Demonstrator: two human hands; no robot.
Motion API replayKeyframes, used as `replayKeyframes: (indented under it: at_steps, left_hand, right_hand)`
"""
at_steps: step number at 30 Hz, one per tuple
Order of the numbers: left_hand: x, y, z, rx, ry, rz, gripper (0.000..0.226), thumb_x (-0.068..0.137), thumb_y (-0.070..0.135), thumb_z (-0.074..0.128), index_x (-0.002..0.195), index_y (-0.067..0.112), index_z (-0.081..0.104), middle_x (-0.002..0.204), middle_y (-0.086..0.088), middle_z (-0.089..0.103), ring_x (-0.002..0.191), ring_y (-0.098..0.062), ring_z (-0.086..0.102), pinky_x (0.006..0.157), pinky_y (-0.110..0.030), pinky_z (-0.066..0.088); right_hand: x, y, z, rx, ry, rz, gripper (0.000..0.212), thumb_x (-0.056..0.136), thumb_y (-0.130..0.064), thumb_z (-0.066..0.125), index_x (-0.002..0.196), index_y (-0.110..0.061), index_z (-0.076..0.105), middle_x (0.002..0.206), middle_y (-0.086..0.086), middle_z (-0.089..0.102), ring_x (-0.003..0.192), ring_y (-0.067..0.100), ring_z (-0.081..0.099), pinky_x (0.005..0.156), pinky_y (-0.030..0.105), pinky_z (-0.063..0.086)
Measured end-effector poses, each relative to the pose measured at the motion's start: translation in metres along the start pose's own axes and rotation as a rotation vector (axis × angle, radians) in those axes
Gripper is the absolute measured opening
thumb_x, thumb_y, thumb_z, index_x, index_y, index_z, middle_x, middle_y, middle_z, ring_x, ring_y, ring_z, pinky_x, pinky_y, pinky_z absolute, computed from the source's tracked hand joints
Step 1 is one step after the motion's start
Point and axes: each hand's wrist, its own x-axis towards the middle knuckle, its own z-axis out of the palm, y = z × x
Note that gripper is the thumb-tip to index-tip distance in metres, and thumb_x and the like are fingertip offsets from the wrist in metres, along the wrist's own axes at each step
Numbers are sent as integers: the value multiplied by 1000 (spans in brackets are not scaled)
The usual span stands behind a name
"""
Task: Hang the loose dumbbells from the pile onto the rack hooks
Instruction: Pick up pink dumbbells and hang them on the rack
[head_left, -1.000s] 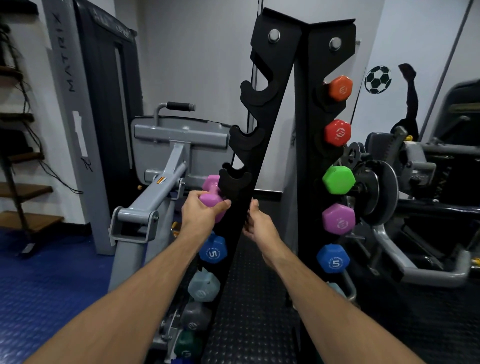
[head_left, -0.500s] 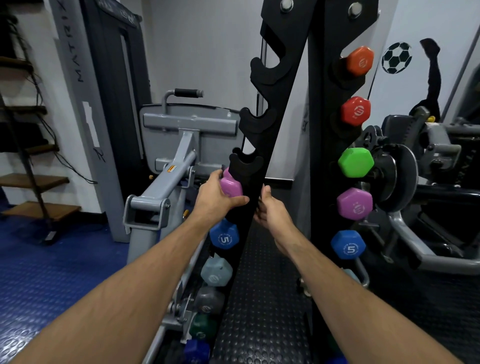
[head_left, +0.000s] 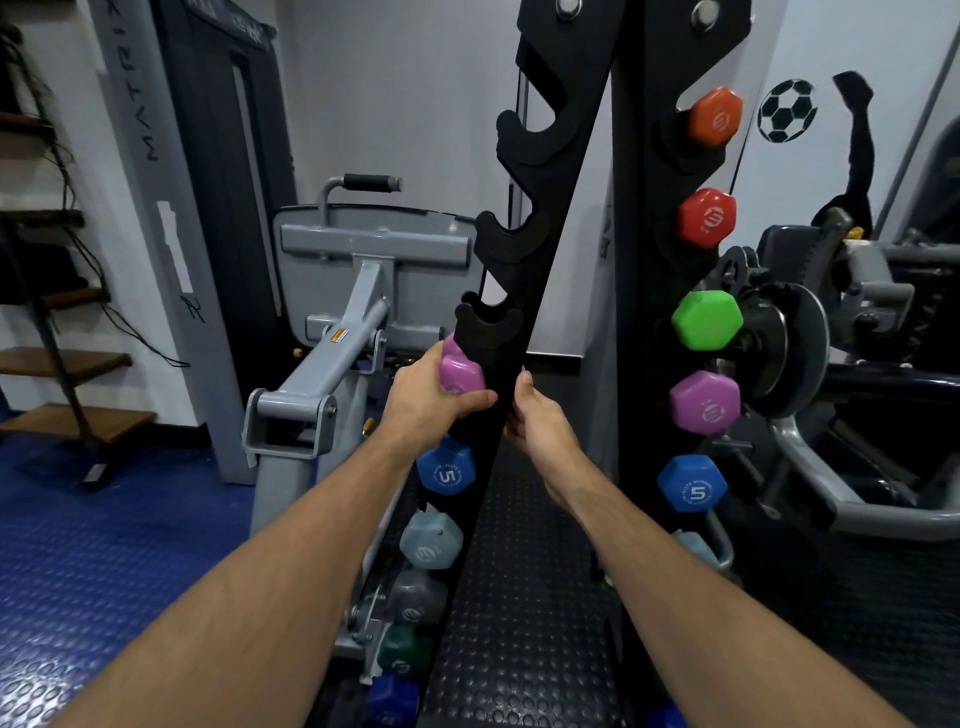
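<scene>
My left hand (head_left: 427, 396) grips the near end of a purple dumbbell (head_left: 460, 374) at the left upright of the black rack (head_left: 524, 291), just under an empty hook (head_left: 488, 325). My right hand (head_left: 535, 423) holds the inner edge of that upright; its fingers are hidden behind it, probably round the dumbbell's other end. Below on the left upright hang a blue 5 dumbbell (head_left: 445, 470) and several more. The right upright (head_left: 636, 260) carries orange (head_left: 714, 117), red (head_left: 706, 217), green (head_left: 706, 319), purple (head_left: 704, 401) and blue (head_left: 692, 484) dumbbells.
A grey Matrix weight machine (head_left: 358, 291) stands close behind the rack on the left. Another machine with a grey frame (head_left: 810, 467) crowds the right side. Wooden stair treads (head_left: 62, 358) are at far left. Blue and black rubber flooring lies below.
The purple dumbbell in my left hand has sunk slightly and sits tighter against the upright under the empty hook. The view has tilted a little; my right hand stays on the upright.
</scene>
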Motion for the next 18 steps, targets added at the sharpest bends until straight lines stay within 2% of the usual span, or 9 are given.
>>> replayKeyframes:
  at_steps: [4,10,14,18]
  left_hand:
    - [-1,2,0,-5,0,4,68,65,46,93,122,30,61,96,15,70,85,-2,68,80,-26,60]
    - [-3,3,0,-20,-8,4,71,67,43,93,129,31,60,96,18,68,86,1,67,80,-23,58]
    - [-5,5,0,-35,-13,8,73,71,39,91,133,32,55,94,22,64,85,5,63,71,-9,48]
    - [-6,3,0,-37,-14,7,64,70,41,92,124,37,58,93,23,68,78,11,64,73,-14,51]
  right_hand:
    - [-4,-2,2,12,-2,12,99,73,-96,37,153,-38,43,152,-5,54,133,13,56,115,41,44]
    - [-2,0,3,-4,6,4,116,55,-107,38,152,-44,40,152,-8,54,136,14,54,117,44,42]
    - [-5,0,4,9,-3,-7,112,59,-105,39,154,-45,37,155,-7,51,140,15,50,118,44,40]
    - [-8,0,4,2,-14,-13,104,68,-99,38,156,-44,33,157,-4,48,137,19,53,117,45,42]
